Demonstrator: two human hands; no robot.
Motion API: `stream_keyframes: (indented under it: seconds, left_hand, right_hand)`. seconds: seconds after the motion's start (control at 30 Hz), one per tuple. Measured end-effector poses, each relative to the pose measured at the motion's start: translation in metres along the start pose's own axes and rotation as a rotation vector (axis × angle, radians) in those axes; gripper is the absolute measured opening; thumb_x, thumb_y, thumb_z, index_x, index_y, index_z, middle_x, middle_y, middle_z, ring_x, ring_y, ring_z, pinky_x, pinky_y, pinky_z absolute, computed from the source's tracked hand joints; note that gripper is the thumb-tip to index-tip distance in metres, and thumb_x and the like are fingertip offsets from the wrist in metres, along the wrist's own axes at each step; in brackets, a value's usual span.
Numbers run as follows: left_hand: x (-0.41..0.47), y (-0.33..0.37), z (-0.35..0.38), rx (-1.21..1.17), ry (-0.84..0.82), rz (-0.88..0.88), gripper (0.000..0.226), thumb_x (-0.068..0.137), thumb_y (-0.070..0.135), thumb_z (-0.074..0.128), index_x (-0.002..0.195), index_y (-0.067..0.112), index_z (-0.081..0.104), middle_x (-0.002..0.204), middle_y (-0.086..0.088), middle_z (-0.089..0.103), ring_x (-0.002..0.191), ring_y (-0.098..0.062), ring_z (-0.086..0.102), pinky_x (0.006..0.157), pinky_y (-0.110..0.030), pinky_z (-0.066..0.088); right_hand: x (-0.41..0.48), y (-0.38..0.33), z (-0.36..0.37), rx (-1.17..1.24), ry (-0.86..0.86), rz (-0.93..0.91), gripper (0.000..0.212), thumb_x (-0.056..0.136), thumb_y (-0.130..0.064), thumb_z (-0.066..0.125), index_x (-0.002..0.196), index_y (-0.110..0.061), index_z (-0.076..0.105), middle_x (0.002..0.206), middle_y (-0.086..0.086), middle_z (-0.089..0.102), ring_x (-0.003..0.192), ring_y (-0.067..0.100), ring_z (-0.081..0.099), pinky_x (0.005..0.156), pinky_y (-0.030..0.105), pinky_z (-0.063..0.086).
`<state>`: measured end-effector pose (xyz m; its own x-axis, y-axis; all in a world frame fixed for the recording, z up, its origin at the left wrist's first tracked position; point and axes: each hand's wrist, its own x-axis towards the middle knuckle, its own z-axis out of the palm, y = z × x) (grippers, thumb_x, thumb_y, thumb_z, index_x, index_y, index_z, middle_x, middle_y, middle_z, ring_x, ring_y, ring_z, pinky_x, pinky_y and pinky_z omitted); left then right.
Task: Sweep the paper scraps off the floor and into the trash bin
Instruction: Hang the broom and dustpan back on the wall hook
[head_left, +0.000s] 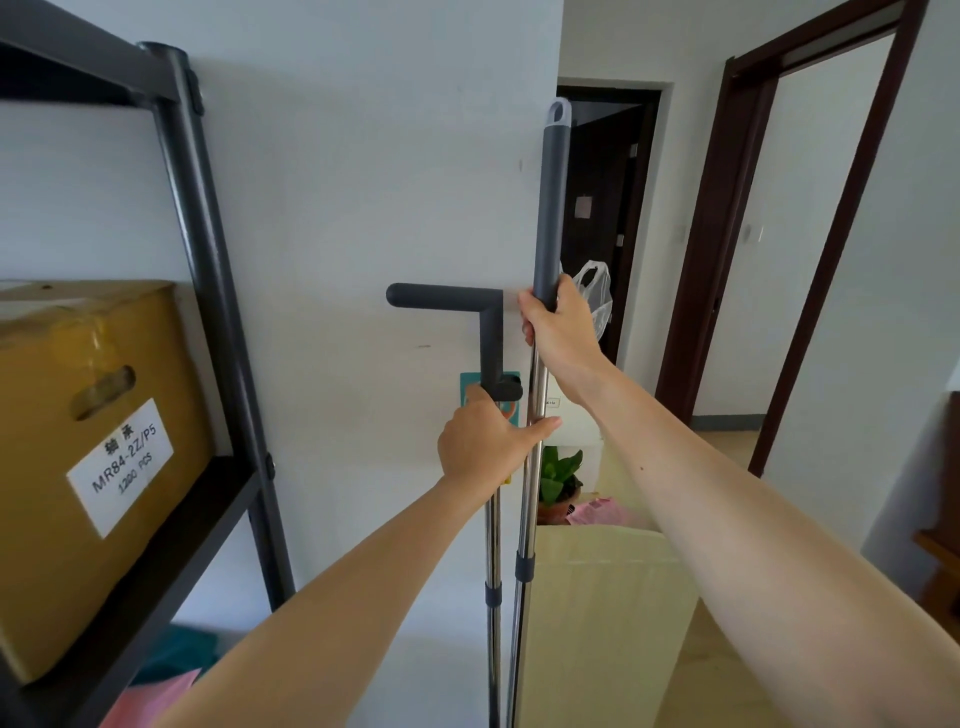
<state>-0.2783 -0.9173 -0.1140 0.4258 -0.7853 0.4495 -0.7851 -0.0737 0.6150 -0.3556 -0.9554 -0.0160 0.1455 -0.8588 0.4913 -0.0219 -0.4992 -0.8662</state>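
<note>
Head view: beside the white wall (363, 208), both poles stand upright, right hand (558, 327) clenched on the broom handle (548, 208), left hand (480, 441) grasping the dustpan handle (491, 338) just left of it.

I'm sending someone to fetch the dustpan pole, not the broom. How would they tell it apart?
Go to the white wall right of the black shelf rack. Two steel poles stand there together; the dustpan pole, held by the left hand, is shorter and ends in a sideways dark T-grip, unlike the broom pole with its loop cap.
</note>
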Motion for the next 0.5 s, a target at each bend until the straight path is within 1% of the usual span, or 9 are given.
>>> stream_keyframes:
  seconds: [0.1,0.23,0.37,0.5]
  left_hand:
    - [-0.0001,-0.0003,-0.0014,-0.007,-0.016,-0.008,0.070,0.063,0.078,0.061,0.095,0.017,0.045,0.090,0.000,0.064,0.083,-0.017,0.066,0.059,-0.024,0.048]
    - [0.0001,-0.0013,-0.0030,-0.016,-0.041,-0.005,0.068,0.062,0.077,0.063,0.092,0.019,0.044,0.091,0.000,0.064,0.084,-0.017,0.066,0.065,-0.027,0.053]
    - [0.0004,-0.0002,-0.0058,-0.031,-0.050,-0.003,0.084,0.058,0.079,0.064,0.109,0.014,0.047,0.094,0.000,0.065,0.085,-0.017,0.067,0.065,-0.028,0.055]
    - [-0.0006,-0.0009,-0.0075,-0.016,-0.089,-0.002,0.094,0.053,0.084,0.059,0.113,0.013,0.046,0.090,0.000,0.065,0.079,-0.017,0.067,0.065,-0.030,0.058]
  right_hand:
    - [-0.0006,-0.0011,0.0014,-0.006,-0.005,-0.012,0.008,0.098,-0.015,0.049,0.103,-0.011,0.045,0.076,0.005,0.047,0.062,0.008,0.045,0.061,0.021,0.043]
    - [0.0007,-0.0016,0.0082,-0.045,-0.024,-0.046,0.012,0.097,-0.017,0.051,0.106,-0.012,0.043,0.082,0.003,0.049,0.068,0.009,0.047,0.063,0.021,0.042]
    - [0.0025,-0.0014,0.0094,-0.047,-0.033,-0.036,0.014,0.098,-0.016,0.050,0.108,-0.014,0.040,0.078,-0.006,0.046,0.067,0.005,0.046,0.068,0.023,0.042]
    - [0.0005,-0.0024,0.0079,-0.083,-0.044,-0.031,0.014,0.099,-0.016,0.048,0.108,-0.014,0.037,0.076,-0.006,0.043,0.063,0.005,0.044,0.062,0.020,0.040]
